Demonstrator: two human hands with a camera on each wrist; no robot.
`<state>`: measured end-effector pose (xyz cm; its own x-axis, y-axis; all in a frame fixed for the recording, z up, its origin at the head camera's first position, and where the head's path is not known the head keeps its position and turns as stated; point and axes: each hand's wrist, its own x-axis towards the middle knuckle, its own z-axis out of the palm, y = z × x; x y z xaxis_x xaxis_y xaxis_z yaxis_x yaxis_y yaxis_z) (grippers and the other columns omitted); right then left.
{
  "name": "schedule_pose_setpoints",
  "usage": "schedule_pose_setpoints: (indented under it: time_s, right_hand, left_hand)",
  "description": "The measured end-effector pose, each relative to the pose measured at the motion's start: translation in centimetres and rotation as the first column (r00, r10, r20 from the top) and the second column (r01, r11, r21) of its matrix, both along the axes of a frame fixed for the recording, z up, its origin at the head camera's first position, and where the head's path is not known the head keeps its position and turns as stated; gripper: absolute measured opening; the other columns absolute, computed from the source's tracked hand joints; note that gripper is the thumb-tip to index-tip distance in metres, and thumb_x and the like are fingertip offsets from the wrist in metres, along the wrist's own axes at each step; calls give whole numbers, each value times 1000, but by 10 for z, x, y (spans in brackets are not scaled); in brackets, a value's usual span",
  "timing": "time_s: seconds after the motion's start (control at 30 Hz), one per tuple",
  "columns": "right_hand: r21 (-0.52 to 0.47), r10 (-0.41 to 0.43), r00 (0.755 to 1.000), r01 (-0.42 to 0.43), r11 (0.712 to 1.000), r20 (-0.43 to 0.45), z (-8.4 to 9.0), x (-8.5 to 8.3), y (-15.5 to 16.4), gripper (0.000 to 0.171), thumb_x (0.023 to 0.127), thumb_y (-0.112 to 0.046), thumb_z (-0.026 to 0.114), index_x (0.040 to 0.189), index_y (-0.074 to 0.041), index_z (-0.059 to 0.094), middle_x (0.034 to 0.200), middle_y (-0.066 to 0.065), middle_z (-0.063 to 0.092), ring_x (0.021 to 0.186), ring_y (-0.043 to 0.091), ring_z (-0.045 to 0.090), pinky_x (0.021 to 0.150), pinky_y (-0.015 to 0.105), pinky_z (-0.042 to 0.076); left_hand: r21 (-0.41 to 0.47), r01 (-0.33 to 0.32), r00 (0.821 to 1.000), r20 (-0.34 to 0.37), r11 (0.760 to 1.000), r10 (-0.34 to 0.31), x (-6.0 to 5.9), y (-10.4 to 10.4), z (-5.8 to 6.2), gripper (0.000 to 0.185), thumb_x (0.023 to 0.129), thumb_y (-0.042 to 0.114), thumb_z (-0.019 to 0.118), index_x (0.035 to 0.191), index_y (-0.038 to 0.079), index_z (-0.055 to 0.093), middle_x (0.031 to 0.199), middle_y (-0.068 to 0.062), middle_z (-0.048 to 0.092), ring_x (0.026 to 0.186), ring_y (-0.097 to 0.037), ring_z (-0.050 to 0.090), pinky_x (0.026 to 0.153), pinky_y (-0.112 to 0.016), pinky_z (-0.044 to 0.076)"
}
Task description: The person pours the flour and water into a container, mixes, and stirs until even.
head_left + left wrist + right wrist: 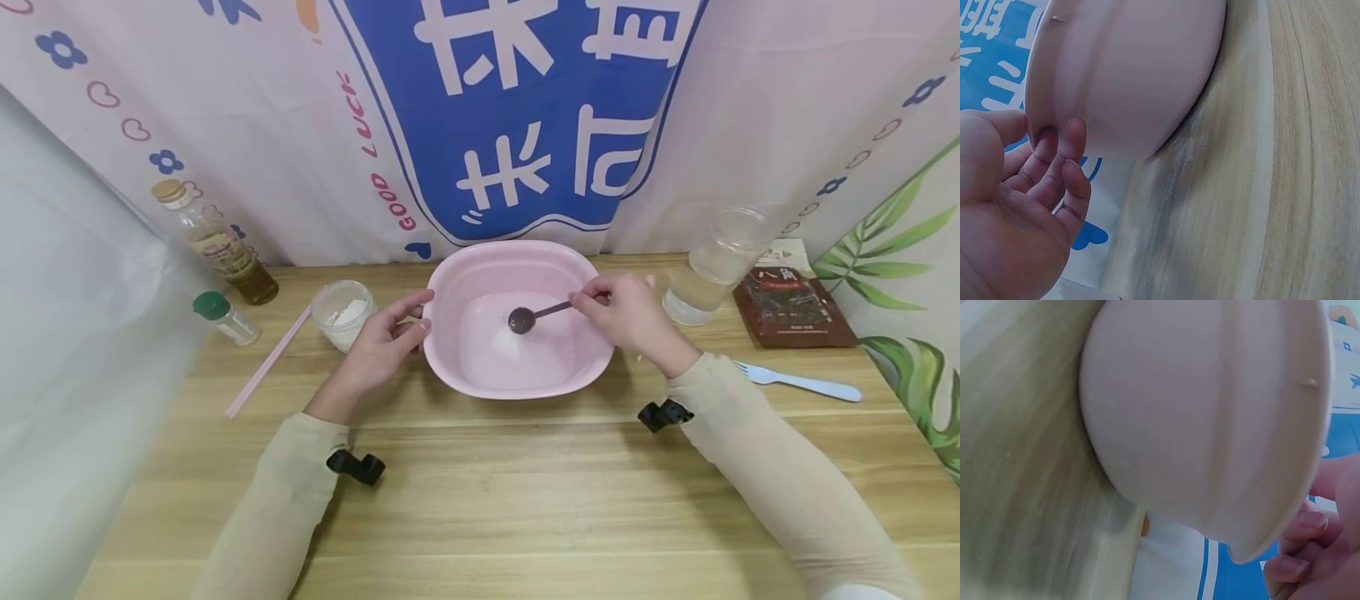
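A pink plastic basin (517, 387) stands on the wooden table with a small heap of white powder (512, 343) on its floor. My left hand (382, 342) holds the basin's left rim; in the left wrist view its thumb is at the edge and the fingertips (1074, 131) press the outer wall under the lip. Over the basin's right side, my right hand (626, 312) pinches the handle of a dark brown measuring spoon (521, 320). The spoon's bowl is above the powder. In the right wrist view the rim hides the spoon, and curled fingers show beyond it.
Left of the basin are a jar of white powder (343, 315), pink chopsticks (270, 358), a green-capped shaker (225, 318) and an oil bottle (225, 250). To the right are a clear container of liquid (701, 279), a brown packet (795, 304) and a blue fork (802, 382). A printed curtain hangs behind.
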<state>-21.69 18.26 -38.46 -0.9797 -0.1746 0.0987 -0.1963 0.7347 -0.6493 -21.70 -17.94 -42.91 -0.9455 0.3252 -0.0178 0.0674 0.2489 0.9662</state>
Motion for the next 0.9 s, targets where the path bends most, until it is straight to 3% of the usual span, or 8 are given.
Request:
schedule_pose_setpoints:
  time_s: [0.13,0.33,0.47,0.8,0.9]
  right_hand:
    - [-25,-14,999,13,1000,-32,3,-1,0,24,103,-21,71,98,-1,84,73,8,66,79,27,56,89,40,33]
    - [2,31,999,-31,1000,-17,0,1,-12,22,101,-21,75,93,-2,83,86,10,70,101,32,48,98,52,24]
    - [49,18,1000,-17,999,-18,-3,3,-18,23,101,-21,75,89,-3,82,92,10,69,103,32,44,96,52,23]
    - [23,-40,996,42,999,-78,3,0,-2,24,102,-22,73,94,-1,83,87,13,69,99,34,49,95,53,24]
    - [39,-27,998,30,999,-61,5,0,2,24,102,-21,73,90,-2,82,83,12,66,98,34,48,96,54,23]
  left_hand:
    - [-2,-2,1000,-6,1000,2,0,0,0,51,111,6,54,161,0,45,134,-25,55,99,-3,71,86,-21,64]
    - [1,-1,1000,-12,1000,1,1,-1,0,51,111,5,54,161,-1,45,133,-25,55,99,-2,70,85,-20,63]
    - [3,5,1000,-11,1000,-5,1,-1,0,51,111,5,54,161,0,45,134,-25,55,100,-3,70,86,-20,63]
    - [-5,8,1000,-7,1000,-8,0,-1,1,51,111,7,55,162,1,45,135,-25,55,102,-6,71,87,-21,64]
    - [-9,4,1000,-2,1000,-4,0,-1,1,51,111,7,55,162,1,45,134,-25,55,102,-6,71,86,-21,64]
